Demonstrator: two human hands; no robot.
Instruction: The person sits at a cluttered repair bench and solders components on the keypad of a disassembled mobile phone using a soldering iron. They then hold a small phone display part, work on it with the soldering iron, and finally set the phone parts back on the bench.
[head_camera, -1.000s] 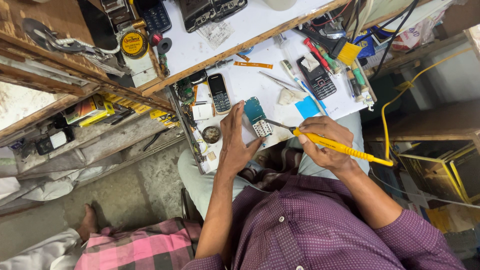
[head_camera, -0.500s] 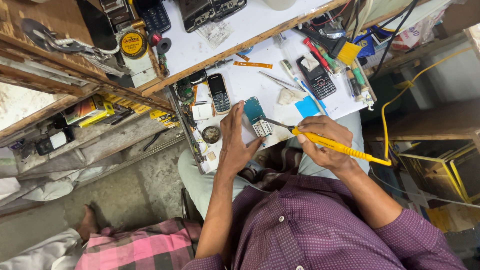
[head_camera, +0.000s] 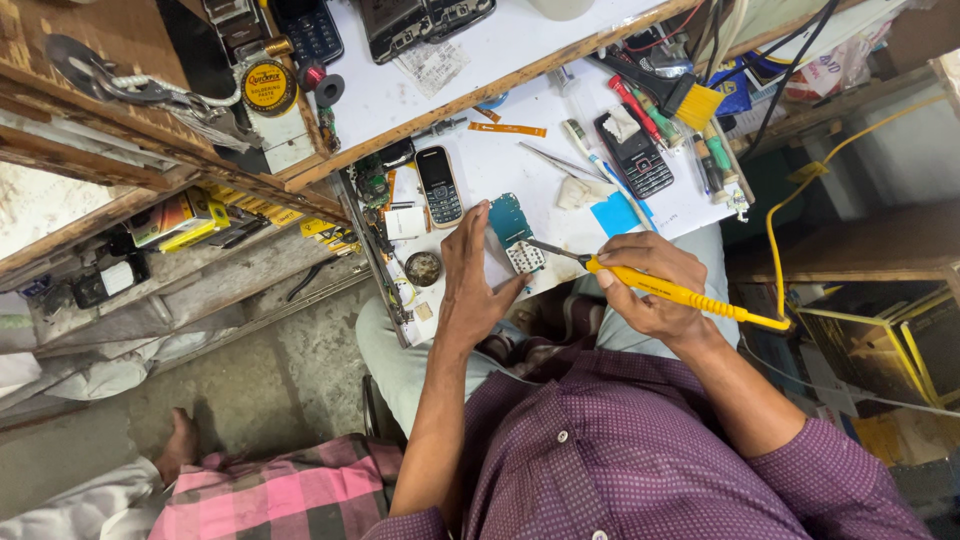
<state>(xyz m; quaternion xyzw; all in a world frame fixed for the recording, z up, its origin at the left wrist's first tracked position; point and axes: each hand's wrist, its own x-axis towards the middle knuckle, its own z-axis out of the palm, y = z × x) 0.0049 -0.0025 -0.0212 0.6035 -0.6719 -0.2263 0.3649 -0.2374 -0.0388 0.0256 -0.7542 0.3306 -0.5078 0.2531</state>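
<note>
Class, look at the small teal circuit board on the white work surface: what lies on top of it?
The left hand pins the circuit board by its edge, and the yellow soldering iron, held in the right hand, points its tip at the board's lower end. Whether the tip touches cannot be seen.

The right hand (head_camera: 650, 285) is drawing the yellow soldering iron (head_camera: 680, 293) very slightly along the small green circuit board (head_camera: 515, 232), its metal tip now resting near the board's lower, pale keypad end. The left hand (head_camera: 470, 280) is shifting its fingers only a touch against the board's left edge, thumb beside it.
</note>
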